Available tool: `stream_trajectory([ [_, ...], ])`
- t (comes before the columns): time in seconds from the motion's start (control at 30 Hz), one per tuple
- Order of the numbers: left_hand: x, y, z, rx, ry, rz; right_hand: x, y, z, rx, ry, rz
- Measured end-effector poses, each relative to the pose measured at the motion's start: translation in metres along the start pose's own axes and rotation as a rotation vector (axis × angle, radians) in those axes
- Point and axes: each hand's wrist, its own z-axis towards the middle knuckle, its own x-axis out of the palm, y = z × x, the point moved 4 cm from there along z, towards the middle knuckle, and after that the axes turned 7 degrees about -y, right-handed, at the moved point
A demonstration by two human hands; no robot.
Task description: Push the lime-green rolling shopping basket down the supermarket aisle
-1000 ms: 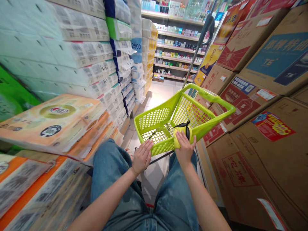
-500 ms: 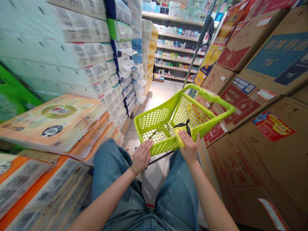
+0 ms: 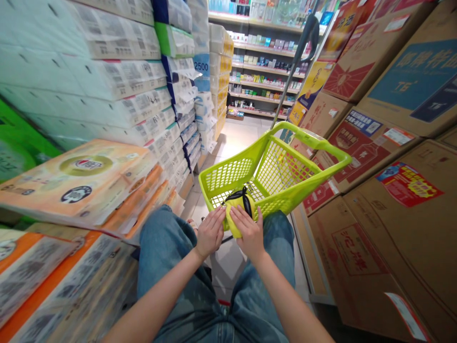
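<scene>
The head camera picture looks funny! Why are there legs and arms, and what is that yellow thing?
A person wears a camera on their head, so we see what they see when they look down: their jeans and two bare hands. Their right hand holds a yellow pouch with a black strap at the edge of a green plastic basket. Their left hand is right beside it. Wrapped tissue packs are piled on one side, cardboard boxes on the other.

yellow pouch [image 3: 240,202]: underside hidden | back-shelf goods [image 3: 264,62]: too small to tell | cartons [image 3: 403,247]: cut off by edge
</scene>
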Motion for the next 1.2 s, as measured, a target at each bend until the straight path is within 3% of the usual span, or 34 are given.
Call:
stream_trajectory([
  [0.1, -0.002, 0.0, 0.002, -0.008, 0.015, -0.011, -0.02, -0.047, 0.002, -0.015, -0.019, -0.061],
  [0.2, -0.003, -0.001, 0.004, -0.015, 0.006, -0.013, -0.045, -0.101, 0.006, 0.067, -0.117, -0.155],
  [0.3, -0.001, -0.002, 0.003, -0.026, -0.003, -0.015, -0.055, -0.125, 0.008, 0.138, -0.17, -0.215],
  [0.4, 0.002, -0.003, 0.001, -0.041, -0.027, -0.031, -0.045, -0.103, 0.008, 0.176, -0.203, -0.231],
  [0.57, 0.004, -0.001, -0.001, -0.035, -0.054, -0.029, -0.004, -0.016, 0.002, 0.097, -0.135, -0.059],
  [0.67, 0.003, -0.001, -0.001, -0.01, -0.058, -0.011, 0.007, 0.009, -0.003, 0.017, -0.077, -0.011],
  [0.73, 0.002, -0.001, -0.001, -0.006, -0.043, -0.006, 0.002, 0.001, -0.005, -0.038, -0.042, -0.023],
  [0.8, 0.001, -0.002, 0.0, -0.016, -0.027, -0.006, -0.011, -0.026, -0.005, -0.053, -0.032, -0.053],
  [0.93, 0.0, -0.003, 0.002, -0.026, -0.031, -0.002, -0.046, -0.096, 0.0, 0.078, -0.149, -0.171],
  [1.0, 0.001, -0.004, 0.002, -0.018, -0.026, 0.001, -0.054, -0.115, 0.002, 0.134, -0.198, -0.215],
  [1.1, 0.001, -0.005, 0.001, -0.002, -0.022, 0.012, -0.048, -0.106, 0.004, 0.172, -0.228, -0.238],
  [1.2, 0.001, -0.004, 0.0, 0.002, -0.012, 0.024, -0.028, -0.063, 0.002, 0.138, -0.211, -0.167],
])
